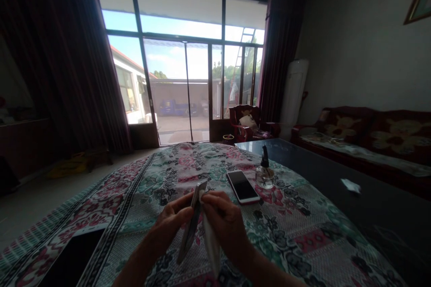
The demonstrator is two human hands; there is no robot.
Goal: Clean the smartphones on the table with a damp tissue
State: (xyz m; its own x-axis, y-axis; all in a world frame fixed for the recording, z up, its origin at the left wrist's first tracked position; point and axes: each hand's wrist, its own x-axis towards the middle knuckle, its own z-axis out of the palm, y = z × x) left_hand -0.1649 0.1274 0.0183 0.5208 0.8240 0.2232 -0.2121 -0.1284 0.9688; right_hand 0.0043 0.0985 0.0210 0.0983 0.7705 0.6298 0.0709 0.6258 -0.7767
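My left hand (170, 217) is closed on a thin phone (191, 228), which it holds tilted on its edge above the patterned cloth. My right hand (224, 215) pinches a white wiping cloth (211, 244) against the phone's upper edge, and the rest of it hangs down below the fingers. Just beyond that hand, a white phone (243, 187) with a dark screen lies face up. Beside it stands a clear spray bottle (265, 177) with a black nozzle. At the lower left lies a dark-screened tablet (72, 258) with a white border.
A floral tablecloth (134, 228) covers the surface under my hands. To the right, a crumpled white tissue (350, 185) rests on a dark glossy tabletop (323, 193). A red sofa (387, 136) and a wooden armchair (249, 121) stand farther back, near glass doors.
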